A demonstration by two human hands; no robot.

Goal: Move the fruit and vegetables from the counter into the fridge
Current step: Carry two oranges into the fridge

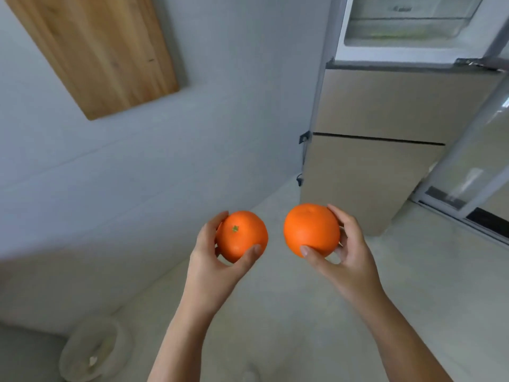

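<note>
Carrying two oranges: left hand (212,255) grips one orange (241,236), right hand (348,255) the other orange (311,230). Fridge (385,111) stands open ahead of the right hand; best keep fingers wrapped snugly.

Round, smooth bright-orange orange with green stem scar (241,236): held off the floor in my left hand (212,257), scar facing up toward me. Second round, plain bright-orange orange (311,230): in my right hand (349,255), no scar visible, level with the first, a narrow gap between them. Tall beige metal fridge (385,150): ahead right, top compartment open, two lower doors closed.
</note>
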